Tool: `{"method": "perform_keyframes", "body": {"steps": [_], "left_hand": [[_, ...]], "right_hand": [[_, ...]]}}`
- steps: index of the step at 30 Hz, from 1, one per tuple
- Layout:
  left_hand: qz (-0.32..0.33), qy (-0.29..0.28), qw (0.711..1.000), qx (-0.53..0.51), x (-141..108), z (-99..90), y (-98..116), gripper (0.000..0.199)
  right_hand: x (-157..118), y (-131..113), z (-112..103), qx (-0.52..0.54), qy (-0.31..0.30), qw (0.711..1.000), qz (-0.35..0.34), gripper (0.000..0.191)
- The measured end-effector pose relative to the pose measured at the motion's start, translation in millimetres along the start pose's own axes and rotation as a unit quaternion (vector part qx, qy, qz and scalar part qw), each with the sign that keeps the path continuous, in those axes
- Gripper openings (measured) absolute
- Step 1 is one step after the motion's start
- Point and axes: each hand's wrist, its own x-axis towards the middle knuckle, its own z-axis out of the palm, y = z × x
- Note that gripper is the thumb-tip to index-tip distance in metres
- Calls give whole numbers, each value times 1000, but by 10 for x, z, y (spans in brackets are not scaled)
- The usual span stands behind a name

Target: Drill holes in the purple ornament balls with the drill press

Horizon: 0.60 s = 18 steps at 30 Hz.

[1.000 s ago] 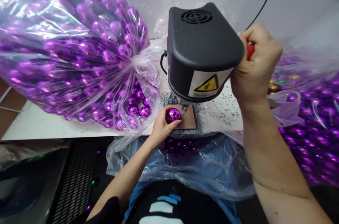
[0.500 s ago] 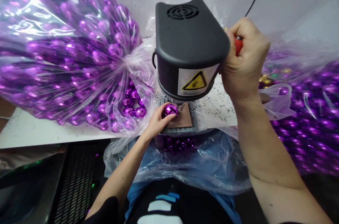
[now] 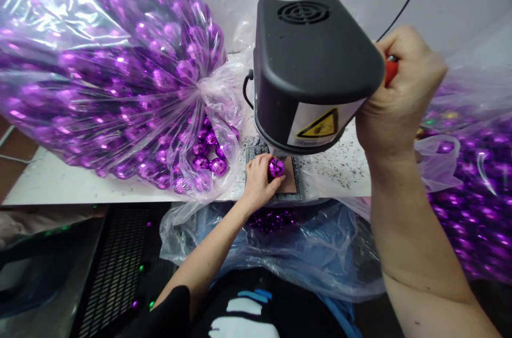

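Observation:
A shiny purple faceted ball point(image 3: 276, 167) is held between the fingers and thumb of my left hand point(image 3: 259, 180). It is over a brown pad point(image 3: 290, 180) on a small grey base plate point(image 3: 296, 195), just below the front of a black machine head point(image 3: 316, 61). The machine's underside is mostly hidden, so I cannot tell whether the ball touches it. My right hand point(image 3: 404, 82) is closed around a red handle point(image 3: 391, 70) on the right side of the machine. A yellow warning label point(image 3: 320, 123) faces me.
A large tied clear bag of purple balls point(image 3: 132, 77) fills the left of the white table point(image 3: 80, 180). Another bag of purple balls point(image 3: 476, 199) stands at the right. Dark specks litter the tabletop. Plastic with small purple pieces point(image 3: 272, 219) lies over my lap.
My left hand has moved the ball a little to the right over the pad. My right hand stays on the handle. The view has shifted, so the machine appears farther right and larger.

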Motion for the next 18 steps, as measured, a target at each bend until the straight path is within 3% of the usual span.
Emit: {"method": "perform_keyframes", "body": {"steps": [7, 13, 18], "left_hand": [[-19, 52, 998, 7, -4, 95, 2, 37], [-3, 50, 998, 29, -16, 142, -17, 37], [-15, 50, 998, 18, -28, 128, 0, 31]], "right_hand": [[-11, -41, 18, -6, 18, 1000, 6, 30], [-59, -33, 6, -2, 24, 1000, -12, 30], [-193, -35, 3, -58, 90, 993, -56, 35]]}}
